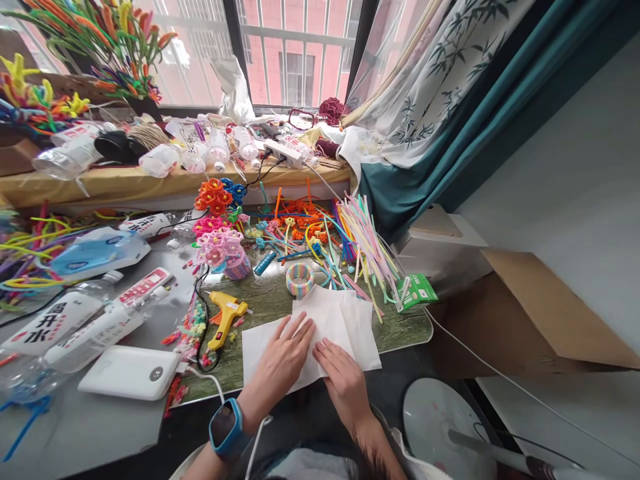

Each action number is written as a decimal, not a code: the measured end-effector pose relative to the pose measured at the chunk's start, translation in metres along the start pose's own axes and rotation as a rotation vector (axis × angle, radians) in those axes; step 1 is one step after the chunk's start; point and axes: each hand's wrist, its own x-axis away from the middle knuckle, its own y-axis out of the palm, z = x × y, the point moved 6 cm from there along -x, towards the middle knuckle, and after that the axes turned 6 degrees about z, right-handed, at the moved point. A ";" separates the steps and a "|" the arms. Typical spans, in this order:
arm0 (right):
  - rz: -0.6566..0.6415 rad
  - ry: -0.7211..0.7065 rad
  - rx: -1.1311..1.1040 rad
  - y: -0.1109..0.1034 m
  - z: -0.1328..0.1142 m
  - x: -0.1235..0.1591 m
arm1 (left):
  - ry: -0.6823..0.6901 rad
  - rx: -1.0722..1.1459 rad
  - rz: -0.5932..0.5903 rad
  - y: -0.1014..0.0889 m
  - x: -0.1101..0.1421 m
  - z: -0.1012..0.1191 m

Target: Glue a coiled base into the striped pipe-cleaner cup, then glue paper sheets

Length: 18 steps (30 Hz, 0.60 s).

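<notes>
Left hand (283, 360) and right hand (345, 380) flat and open, gripping nothing, pinning white paper (345, 320) to the near table edge (400, 337) against sliding, glue gun (225, 317) parked just left within reach

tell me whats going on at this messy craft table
A person sits at a green marbled tabletop, both hands pressed flat on a white sheet of tissue paper. The left hand wears a blue smartwatch; the right hand lies beside it. A yellow glue gun lies just left of the paper, with colourful pipe cleaners behind.
</notes>
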 end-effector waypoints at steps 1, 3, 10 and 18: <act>0.003 0.006 -0.002 0.000 0.000 0.000 | 0.003 0.011 -0.003 0.000 0.002 0.001; 0.013 0.018 -0.003 0.000 0.000 0.000 | -0.003 0.023 -0.004 -0.001 0.004 0.001; 0.023 0.035 -0.009 0.002 0.001 0.002 | 0.013 0.058 -0.013 -0.001 0.012 0.009; 0.046 0.045 -0.027 0.001 0.000 0.001 | -0.071 0.043 -0.010 -0.002 0.010 0.000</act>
